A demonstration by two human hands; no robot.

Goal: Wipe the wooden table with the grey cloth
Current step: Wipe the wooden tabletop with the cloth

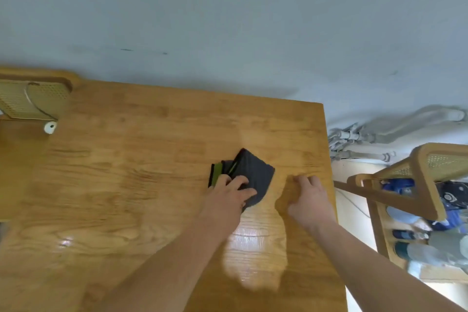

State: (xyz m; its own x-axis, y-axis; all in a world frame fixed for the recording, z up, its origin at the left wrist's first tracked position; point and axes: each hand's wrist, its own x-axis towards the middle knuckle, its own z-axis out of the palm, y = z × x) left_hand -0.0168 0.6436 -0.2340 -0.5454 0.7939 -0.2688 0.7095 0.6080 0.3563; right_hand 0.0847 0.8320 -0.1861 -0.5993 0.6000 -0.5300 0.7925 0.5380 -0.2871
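Folded grey cloth (255, 172), dark, ribbed, green strip at its 9 o'clock edge, lies toward 3 o'clock on the glossy wood-grain counter (126, 185). The left hand (228, 197) presses it, grip released, fingers flat. At the cloth's 3 o'clock, the right hand (307, 200) is loosely curled, holding nothing.

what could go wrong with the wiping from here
1. The left hand presses only the near corner of the folded grey cloth; its loose layers could bunch or unfold when pushed.
2. The cloth lies near the right edge of the wooden table, so a rightward stroke may slide it off towards the cane chair.
3. A wide leftward stroke could knock the small white roll.
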